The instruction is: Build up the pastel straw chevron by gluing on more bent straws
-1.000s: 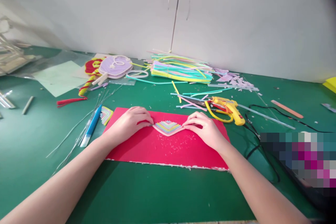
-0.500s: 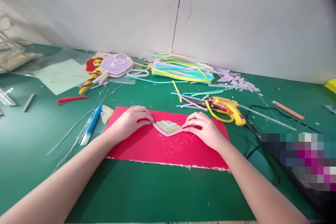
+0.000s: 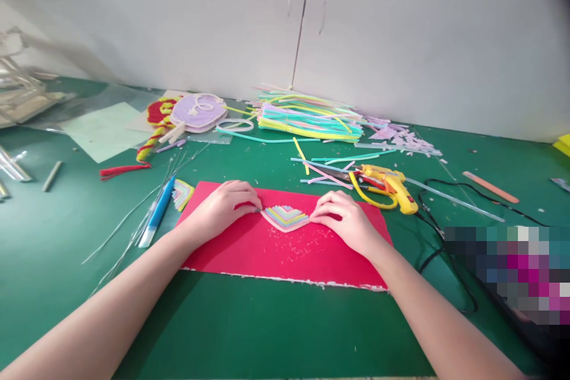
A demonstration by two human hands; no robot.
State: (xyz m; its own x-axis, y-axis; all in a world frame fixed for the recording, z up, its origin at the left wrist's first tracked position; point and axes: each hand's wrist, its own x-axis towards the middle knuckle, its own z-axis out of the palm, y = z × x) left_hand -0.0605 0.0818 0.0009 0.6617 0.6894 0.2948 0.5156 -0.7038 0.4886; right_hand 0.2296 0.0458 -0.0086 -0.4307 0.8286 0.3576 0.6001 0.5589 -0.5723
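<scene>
A pastel layered piece made of V-shaped pipe cleaners point(image 3: 285, 218) lies over a red board point(image 3: 249, 252), its point towards me. My left hand point(image 3: 232, 205) is closed in a pinch at the left end of its outer pink strip. At the right end, my right hand point(image 3: 338, 214) pinches the same piece between thumb and fingers. Small pale fluff bits are scattered on the board below it. A similar striped piece point(image 3: 181, 195) rests just beyond the board's left edge, beside a blue-handled tool point(image 3: 159, 209).
Behind the board lie a bundle of pipe cleaners point(image 3: 307, 122), lilac scraps point(image 3: 412, 138) and a lilac round craft piece point(image 3: 198, 111). A yellow glue gun point(image 3: 392, 184) and yellow-handled scissors point(image 3: 374, 195) sit right of centre. Thin wires point(image 3: 129, 219) stretch along the left. A pixelated area covers the right edge.
The view has shifted very slightly. Both hands keep their pinch on the layered pipe-cleaner piece, with hardly any visible movement.
</scene>
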